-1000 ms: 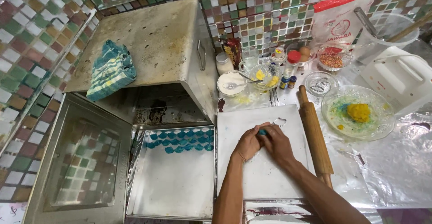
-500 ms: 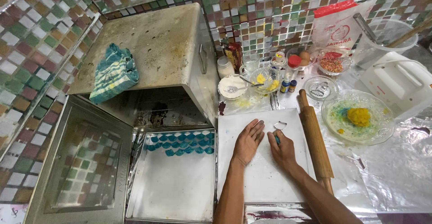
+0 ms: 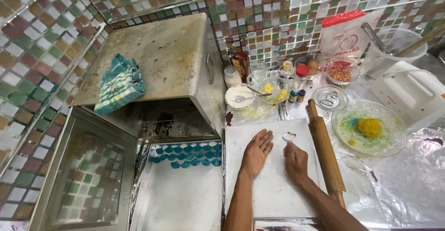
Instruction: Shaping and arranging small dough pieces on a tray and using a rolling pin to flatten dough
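while the left hand (image 3: 256, 152) lies flat with fingers spread on the white board (image 3: 271, 184), the right hand (image 3: 295, 161) rests beside it, its fingers reaching toward a small metal cutter (image 3: 289, 136) near the board's far edge; whether they pinch anything i cannot tell. no dough shows under either palm, so the board looks bare apart from the cutter.

just off the board's right edge a wooden rolling pin (image 3: 326, 152) lies lengthwise. left of the board, a metal tray (image 3: 181, 198) holds two rows of small blue-green pieces (image 3: 187, 153) along its far edge, with the rest of it unfilled, so by my reckoning the shaping is early on: a few pieces laid out, much of the tray left to fill.

beyond the pin, a glass plate (image 3: 391, 138) carries a yellow lump of dough (image 3: 369, 127) with green and blue smears around it. at the counter's far edge stand a white bowl (image 3: 239, 96) with a spoon, a glass bowl (image 3: 273, 89) with yellow bits, a glass dish of sprinkles (image 3: 343, 71) and an empty ribbed glass dish (image 3: 329, 98). a metal oven box (image 3: 171, 59) sits at the far left corner with a striped cloth (image 3: 119, 83) on top, its door (image 3: 83, 175) swung open.
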